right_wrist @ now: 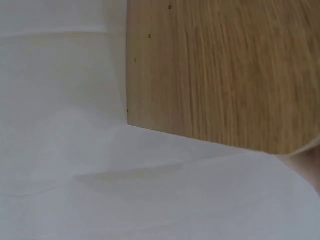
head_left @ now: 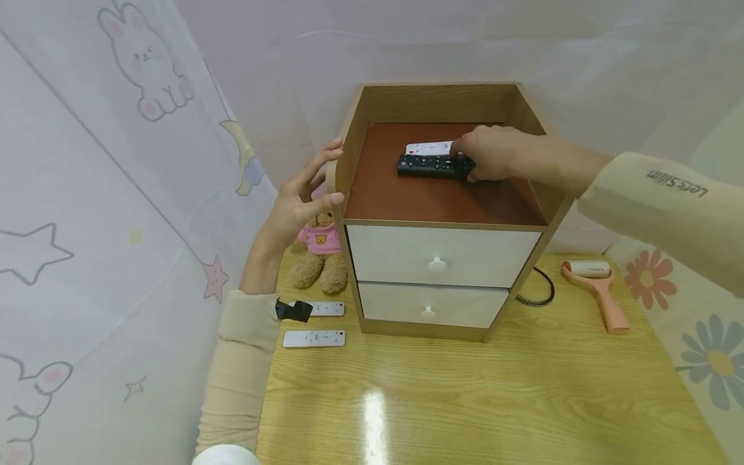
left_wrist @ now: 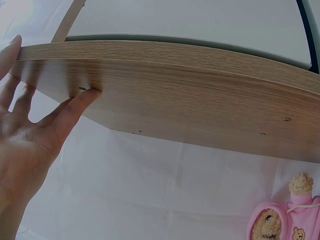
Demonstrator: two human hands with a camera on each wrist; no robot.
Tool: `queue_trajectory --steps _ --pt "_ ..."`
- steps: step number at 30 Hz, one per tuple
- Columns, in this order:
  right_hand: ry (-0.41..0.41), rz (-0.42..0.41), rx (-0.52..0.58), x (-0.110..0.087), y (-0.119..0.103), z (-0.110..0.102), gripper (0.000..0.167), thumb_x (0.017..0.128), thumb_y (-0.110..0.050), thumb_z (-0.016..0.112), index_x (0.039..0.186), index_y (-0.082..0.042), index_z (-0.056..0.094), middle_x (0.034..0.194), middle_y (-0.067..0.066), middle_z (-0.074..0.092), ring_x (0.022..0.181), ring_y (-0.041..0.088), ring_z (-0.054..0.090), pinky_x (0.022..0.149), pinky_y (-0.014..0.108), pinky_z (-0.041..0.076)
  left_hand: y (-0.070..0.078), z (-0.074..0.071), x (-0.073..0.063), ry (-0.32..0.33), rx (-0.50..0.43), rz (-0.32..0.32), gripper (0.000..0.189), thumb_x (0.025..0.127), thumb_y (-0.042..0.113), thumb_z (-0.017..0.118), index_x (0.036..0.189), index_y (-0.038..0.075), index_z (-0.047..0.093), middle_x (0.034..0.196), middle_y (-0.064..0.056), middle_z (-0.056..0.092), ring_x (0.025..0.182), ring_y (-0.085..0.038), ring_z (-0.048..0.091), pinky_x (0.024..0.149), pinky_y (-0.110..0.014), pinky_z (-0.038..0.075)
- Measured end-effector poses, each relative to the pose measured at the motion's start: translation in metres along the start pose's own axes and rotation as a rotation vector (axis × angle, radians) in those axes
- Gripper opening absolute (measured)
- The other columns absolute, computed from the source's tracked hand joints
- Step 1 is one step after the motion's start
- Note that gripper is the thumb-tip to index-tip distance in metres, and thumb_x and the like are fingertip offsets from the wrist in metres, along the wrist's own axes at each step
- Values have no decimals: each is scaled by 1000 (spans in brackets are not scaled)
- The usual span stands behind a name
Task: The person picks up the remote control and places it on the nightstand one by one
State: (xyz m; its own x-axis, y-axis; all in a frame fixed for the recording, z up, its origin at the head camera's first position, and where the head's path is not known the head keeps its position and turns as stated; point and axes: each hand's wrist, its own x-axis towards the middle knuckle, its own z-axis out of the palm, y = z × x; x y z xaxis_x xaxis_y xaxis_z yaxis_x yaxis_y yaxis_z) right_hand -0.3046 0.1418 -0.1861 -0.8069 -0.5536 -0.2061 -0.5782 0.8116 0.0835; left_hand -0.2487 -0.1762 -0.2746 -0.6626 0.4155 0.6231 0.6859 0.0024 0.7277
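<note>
In the head view, my right hand point(head_left: 491, 152) reaches into the top compartment of a small wooden cabinet point(head_left: 444, 223). Its fingers and thumb pinch the right end of a black remote control point(head_left: 430, 166) low over the brown shelf. Just behind that lies a white remote control point(head_left: 429, 148), its right end covered by the hand. My left hand point(head_left: 299, 197) touches the cabinet's left side panel point(left_wrist: 190, 95) from outside, fingers mostly straight. In the right wrist view, a wooden side panel point(right_wrist: 225, 75) hides nearly all of the right hand.
Left of the cabinet sit a teddy bear in pink point(head_left: 321, 239) and two white remotes, the nearer remote point(head_left: 314, 338) fully visible. To the right are a lint roller point(head_left: 604, 297) and a black coiled cord point(head_left: 540, 300). Two white drawers point(head_left: 407, 255) front the cabinet on a wooden table point(head_left: 465, 394).
</note>
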Motion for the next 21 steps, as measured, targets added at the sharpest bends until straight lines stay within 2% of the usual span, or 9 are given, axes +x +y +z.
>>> queue_trajectory --steps 4,7,12,16,18,21 --pt "48 11 -28 -17 -8 -10 58 92 -20 66 141 -1 43 132 26 53 113 45 55 80 57 50 1 0 -1 0 -13 4 57 87 -9 60 141 -3 40 156 -9 28 144 -21 24 116 -45 20" --pt "155 6 5 -39 -14 -15 55 94 -24 63 142 -5 44 134 24 53 110 44 57 77 57 50 2 0 -2 -2 -2 8 57 88 -10 60 141 -4 40 156 -9 28 144 -21 24 116 -46 19" --pt "440 -73 119 -81 -13 -2 47 96 -20 61 138 -2 49 129 24 57 106 42 58 86 56 46 4 3 -1 5 3 1 56 88 -9 60 140 -4 40 156 -9 29 144 -20 23 117 -45 18" --pt "671 -41 250 -113 -7 23 44 96 -18 61 138 -5 52 132 20 56 118 41 52 95 56 41 5 6 0 -5 6 -7 57 88 -10 60 141 -4 40 156 -8 28 144 -20 23 116 -46 18" --pt "823 -30 305 -125 -3 37 40 94 -13 63 133 -6 57 130 16 59 121 37 51 101 51 40 5 6 1 -13 9 -9 57 88 -11 59 141 -5 39 157 -9 28 144 -20 23 116 -47 18" --pt "1010 9 344 -136 6 55 36 91 -7 65 127 -5 62 130 13 60 125 30 50 107 36 37 5 7 1 -16 8 -12 57 87 -10 59 141 -4 39 157 -9 27 144 -19 22 117 -45 18"
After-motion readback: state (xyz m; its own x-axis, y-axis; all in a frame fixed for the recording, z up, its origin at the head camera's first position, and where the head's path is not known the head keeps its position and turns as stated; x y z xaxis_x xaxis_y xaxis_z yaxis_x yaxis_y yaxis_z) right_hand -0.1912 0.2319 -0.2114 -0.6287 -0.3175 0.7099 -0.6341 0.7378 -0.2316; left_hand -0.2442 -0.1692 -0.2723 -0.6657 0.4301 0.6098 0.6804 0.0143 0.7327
